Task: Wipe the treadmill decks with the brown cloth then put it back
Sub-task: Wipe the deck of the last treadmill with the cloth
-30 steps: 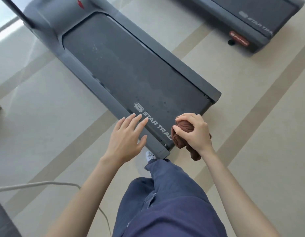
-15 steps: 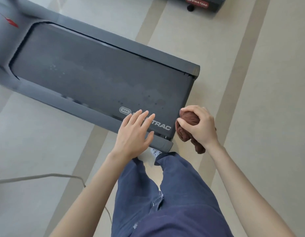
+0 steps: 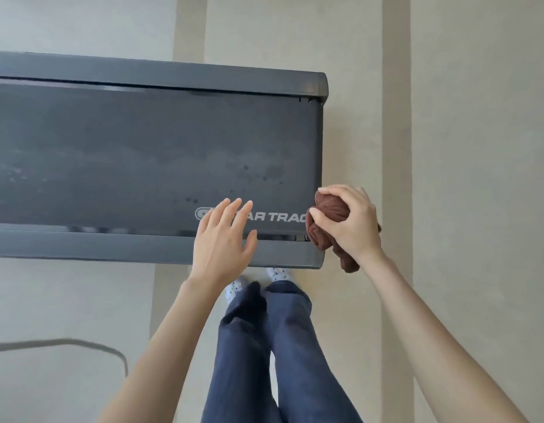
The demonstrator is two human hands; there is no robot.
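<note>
Crumpled brown cloth [image 3: 328, 215] bunched in right hand [image 3: 348, 222]; left hand [image 3: 223, 242] flat, empty, over matte treadmill deck [image 3: 136, 154].

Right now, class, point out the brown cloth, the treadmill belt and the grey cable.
brown cloth [image 3: 327, 216]: head view, bunched folds beside the thumb.
treadmill belt [image 3: 142, 154]: head view, bare dark middle.
grey cable [image 3: 81, 343]: head view, top of its curve.

treadmill deck [image 3: 136, 154] cut off left, brown cloth [image 3: 330, 215] partly hidden
</note>
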